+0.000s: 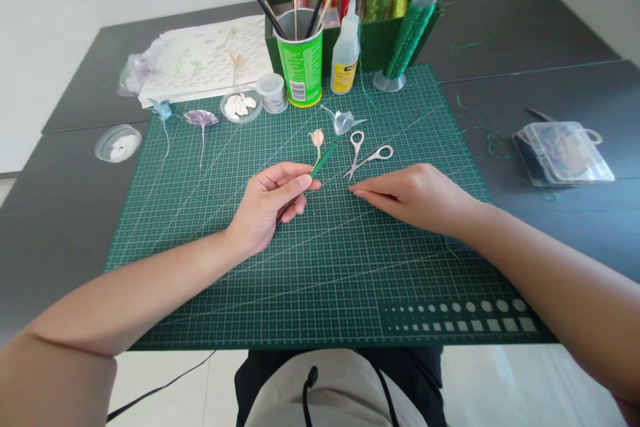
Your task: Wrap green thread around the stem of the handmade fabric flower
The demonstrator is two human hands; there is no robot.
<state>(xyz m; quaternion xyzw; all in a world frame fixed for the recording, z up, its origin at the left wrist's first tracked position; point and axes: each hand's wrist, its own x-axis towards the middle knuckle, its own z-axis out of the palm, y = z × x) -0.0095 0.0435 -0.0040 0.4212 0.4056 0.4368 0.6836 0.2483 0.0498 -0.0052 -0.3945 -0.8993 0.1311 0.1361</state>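
Observation:
My left hand point(277, 197) is closed around a green-wrapped flower stem point(327, 158), which tilts up to the right. At its upper end is a pale blue flower point(343, 122) with thin pointed petals, and a peach bud point(317, 138) on a short stalk rises beside it. My right hand point(413, 195) has thumb and fingers pressed together low over the cutting mat point(320, 293). Whatever it pinches, if anything, is too small to make out. Small white-handled scissors point(367, 152) lie partly open just beyond those fingertips.
Along the back stand a green can point(301, 67) with brushes, a glue bottle point(346, 53), a green thread spool point(410, 30) and a dark green box point(425, 30). Blue point(163, 111) and purple flowers point(201, 119) lie left, near petal dishes point(241, 107). A clear plastic case point(565, 153) sits right.

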